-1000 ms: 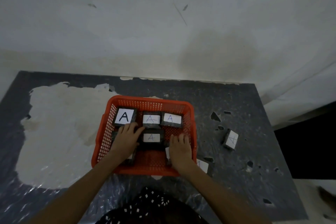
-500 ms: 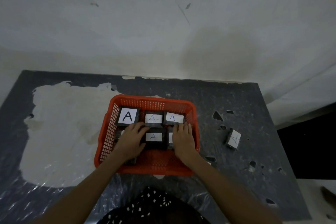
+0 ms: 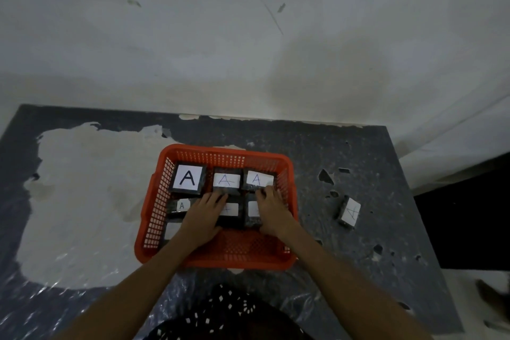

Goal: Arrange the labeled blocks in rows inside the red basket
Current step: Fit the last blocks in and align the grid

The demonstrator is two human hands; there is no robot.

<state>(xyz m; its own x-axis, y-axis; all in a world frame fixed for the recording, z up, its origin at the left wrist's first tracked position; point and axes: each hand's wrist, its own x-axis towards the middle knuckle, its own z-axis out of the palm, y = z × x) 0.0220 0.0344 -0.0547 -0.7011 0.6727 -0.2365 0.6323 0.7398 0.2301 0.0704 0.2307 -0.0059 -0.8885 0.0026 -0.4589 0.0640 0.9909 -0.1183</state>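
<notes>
Left hand (image 3: 202, 212) lies flat, fingers straight, on the middle block (image 3: 231, 210) of the second row in the red basket (image 3: 226, 149), which sits by the table's (image 3: 358, 257) near edge. Right hand (image 3: 271, 208) rests its relaxed fingers on the right block (image 3: 252, 210), half hiding its label. A loose block (image 3: 350, 211) lies toward the right edge, well apart from the basket.
</notes>
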